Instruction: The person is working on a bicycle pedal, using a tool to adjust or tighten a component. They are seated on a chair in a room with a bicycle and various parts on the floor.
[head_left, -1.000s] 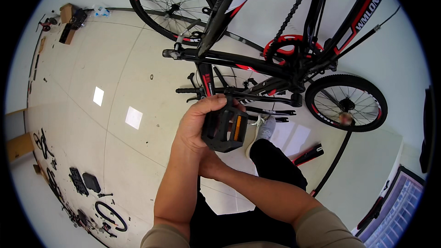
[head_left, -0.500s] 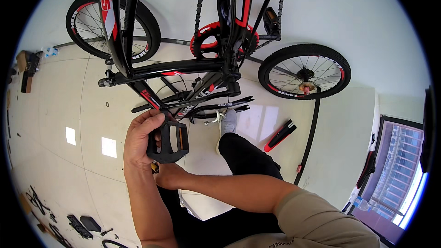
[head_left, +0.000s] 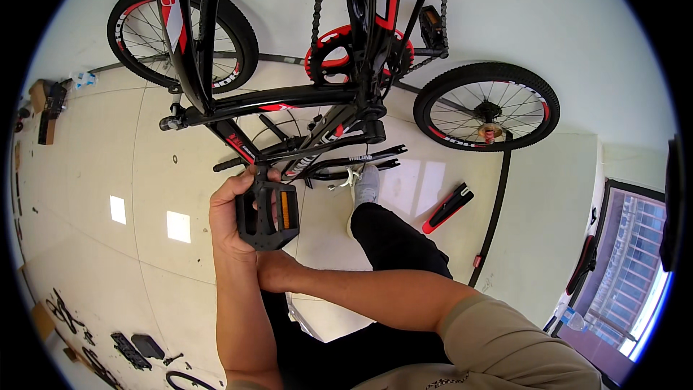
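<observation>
A black bicycle pedal (head_left: 270, 240) with an orange reflector on its near side is gripped in my left hand (head_left: 229, 206), thumb and fingers closed round its left edge. It is held up in front of the lower bicycle frame. My right hand (head_left: 278, 270) is directly below, crossed behind my left wrist, and its fingers are hidden there. Above both hands stands the black and red bicycle frame (head_left: 245, 106), with a red chainring (head_left: 332, 65) and a hanging chain (head_left: 315, 14). A second pedal (head_left: 431, 22) is mounted on the far crank.
Two wheels lean by the wall: one wheel (head_left: 245, 50) at left, another (head_left: 426, 119) at right. A black and red mudguard (head_left: 447, 208) lies right of my shoe (head_left: 367, 186). Loose black parts (head_left: 130, 350) lie at lower left, and boxes (head_left: 49, 112) stand at far left.
My left hand has turned the pedal so its orange reflector faces me more fully. A yellow and black thing beside my right hand is now hidden. The view has shifted slightly.
</observation>
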Motion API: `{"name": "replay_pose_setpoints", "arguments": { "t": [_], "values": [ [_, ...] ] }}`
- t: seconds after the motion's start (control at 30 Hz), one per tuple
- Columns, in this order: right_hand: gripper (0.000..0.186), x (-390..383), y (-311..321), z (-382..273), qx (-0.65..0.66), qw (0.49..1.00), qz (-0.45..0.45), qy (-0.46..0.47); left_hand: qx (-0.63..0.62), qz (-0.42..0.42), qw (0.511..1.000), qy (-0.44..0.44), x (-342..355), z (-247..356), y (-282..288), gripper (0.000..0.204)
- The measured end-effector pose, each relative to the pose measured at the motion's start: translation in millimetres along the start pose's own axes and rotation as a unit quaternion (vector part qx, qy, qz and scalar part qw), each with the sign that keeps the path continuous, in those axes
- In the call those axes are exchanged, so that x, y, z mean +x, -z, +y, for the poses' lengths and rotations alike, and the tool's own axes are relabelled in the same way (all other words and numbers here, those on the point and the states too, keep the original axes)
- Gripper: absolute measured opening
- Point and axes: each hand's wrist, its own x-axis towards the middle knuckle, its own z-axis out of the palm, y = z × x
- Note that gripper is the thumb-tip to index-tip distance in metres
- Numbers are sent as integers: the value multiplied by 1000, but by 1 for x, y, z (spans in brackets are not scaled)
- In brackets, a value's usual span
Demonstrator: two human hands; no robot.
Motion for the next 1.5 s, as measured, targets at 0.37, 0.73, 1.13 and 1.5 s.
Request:
{"name": "replay_pose_setpoints", "arguments": {
  "t": [0.37,0.73,1.13,1.5],
  "values": [
    [42,14,-21,28,21,995,70,68,-9,-6,1000,-22,4,-7,-5,32],
    [34,20,-13,36,-100,979,-18,174,141,75,986,-48,1,-11,-2,41],
    [55,-1,7,2,-42,995,-39,84,-22,-1,998,52,1,-6,-6,24],
    [54,-7,10,-1,31,995,-32,86,-18,-4,998,56,3,-11,-18,32]
  ]
}}
